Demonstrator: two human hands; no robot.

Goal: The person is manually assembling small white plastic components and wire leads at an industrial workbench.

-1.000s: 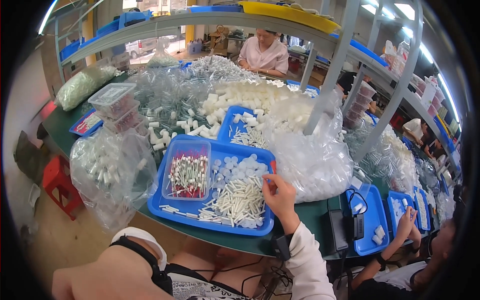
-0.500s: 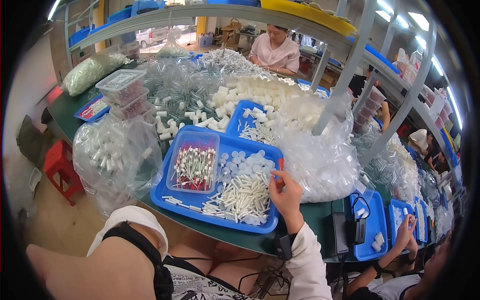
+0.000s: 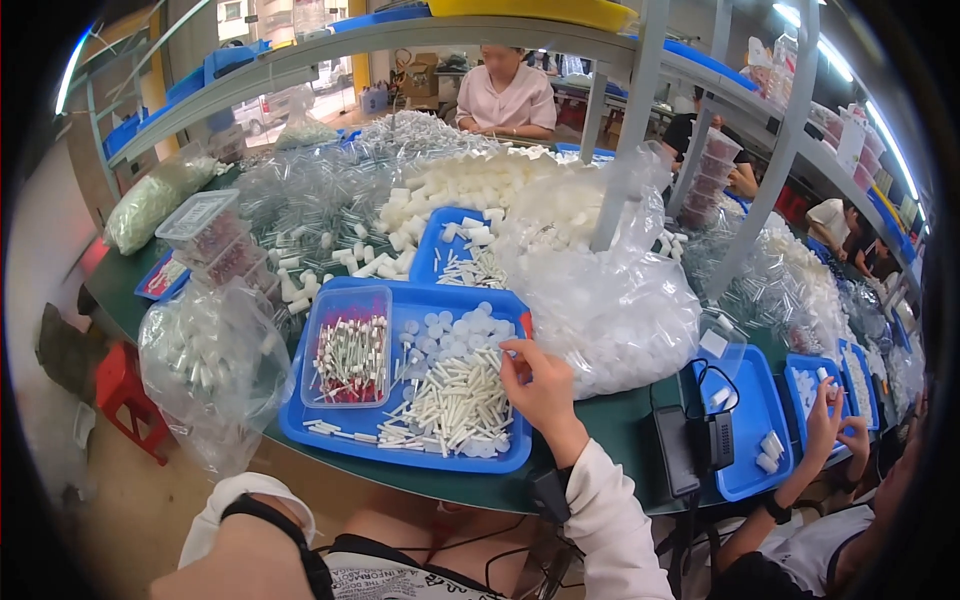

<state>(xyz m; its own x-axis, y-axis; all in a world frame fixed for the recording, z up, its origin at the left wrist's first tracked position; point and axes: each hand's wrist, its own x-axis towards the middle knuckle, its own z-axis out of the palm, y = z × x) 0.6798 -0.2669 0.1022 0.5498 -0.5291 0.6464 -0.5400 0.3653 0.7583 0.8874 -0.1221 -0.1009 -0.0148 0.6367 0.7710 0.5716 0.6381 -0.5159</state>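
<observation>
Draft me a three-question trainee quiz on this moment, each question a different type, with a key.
1. True or false: the open clear box of red and white pieces stands inside the large blue tray.
2. Multiple choice: the heap of sticks in the tray is mostly: A) black; B) white; C) green.
3. Short answer: which of the camera wearer's hands is at the tray's right rim?

Key: 1. True. 2. B. 3. The right hand.

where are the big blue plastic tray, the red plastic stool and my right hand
Big blue plastic tray (image 3: 425, 299): head view, bare back floor.
Red plastic stool (image 3: 122, 378): head view, upper part.
Right hand (image 3: 543, 385): head view, its back.
</observation>
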